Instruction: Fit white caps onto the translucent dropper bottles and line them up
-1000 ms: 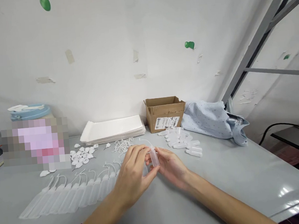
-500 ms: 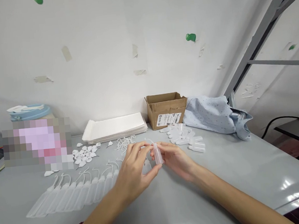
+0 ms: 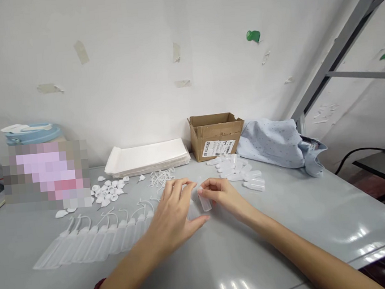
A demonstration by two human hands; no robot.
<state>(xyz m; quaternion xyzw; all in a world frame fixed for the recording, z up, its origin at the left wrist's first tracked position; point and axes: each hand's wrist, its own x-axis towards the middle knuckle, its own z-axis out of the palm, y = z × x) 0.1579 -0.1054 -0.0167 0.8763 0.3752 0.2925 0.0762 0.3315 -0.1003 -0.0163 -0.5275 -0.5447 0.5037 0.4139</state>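
Observation:
Pinched between the fingers of my right hand (image 3: 222, 196) is a small translucent plastic bottle (image 3: 205, 203), held nearly upright just above the table. My left hand (image 3: 176, 211) is beside it on the left, fingers and thumb apart, holding nothing. Partly behind my left hand lies a row of translucent bottles (image 3: 100, 242) with white caps and thin straps. White pointed caps (image 3: 106, 197) form a loose pile farther left. A tangle of thin white straps (image 3: 161, 177) lies beyond my left hand. Several uncapped bottles (image 3: 255, 184) lie beyond my right hand.
At the wall stand a stack of white envelopes (image 3: 149, 157) and an open cardboard box (image 3: 217, 138). A pale blue cloth (image 3: 270, 144) lies right of the box. A blue-lidded container (image 3: 33, 133) is at the far left, with a blurred patch before it. A metal frame (image 3: 339, 55) rises at right.
My left hand has let go of the bottle and its fingers have opened. My right hand has shifted its grip and keeps the bottle, now slightly lower toward the table. The view has tilted slightly.

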